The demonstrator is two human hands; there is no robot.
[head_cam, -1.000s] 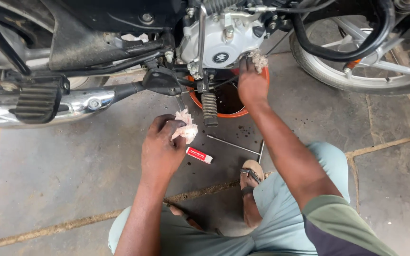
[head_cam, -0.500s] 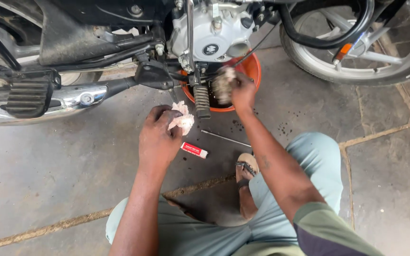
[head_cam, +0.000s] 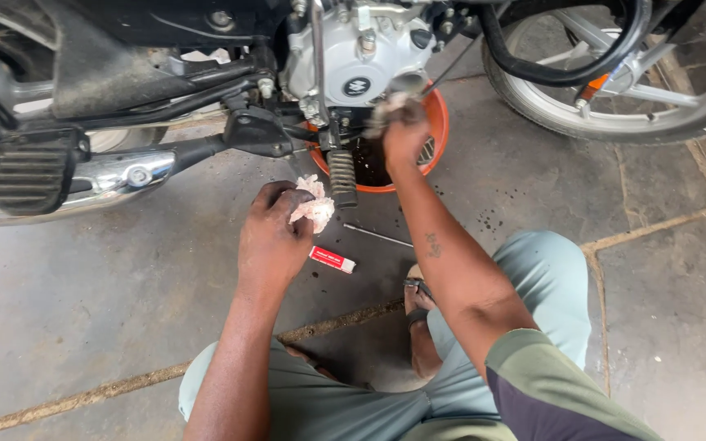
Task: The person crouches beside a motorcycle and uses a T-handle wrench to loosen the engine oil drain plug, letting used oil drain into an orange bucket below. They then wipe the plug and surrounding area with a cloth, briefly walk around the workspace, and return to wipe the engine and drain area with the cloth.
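Near the squatting knees, on the stone floor (head_cam: pixel 108 310), the left hand (head_cam: pixel 274 237) is curled shut around a crumpled pale rag (head_cam: pixel 314 208), knuckles up. Just right of that grip lies a small red-and-white tube (head_cam: pixel 332 260), and a thin metal rod (head_cam: pixel 377 235) a little beyond it. Farther off, the right hand (head_cam: pixel 406 139) reaches under the motorcycle's silver engine (head_cam: pixel 361 61), its grip closed on a wad of cloth (head_cam: pixel 386 110) pressed against the casing's underside; the wad is blurred. Wiping here likely goes best with short firm strokes, keeping the forearm clear of the ribbed footpeg (head_cam: pixel 342 178) left of it and the cloth out of the pan. Directly beneath that hand sits an orange pan (head_cam: pixel 439 122) holding dark oil, with what looks like a strainer at its right side.
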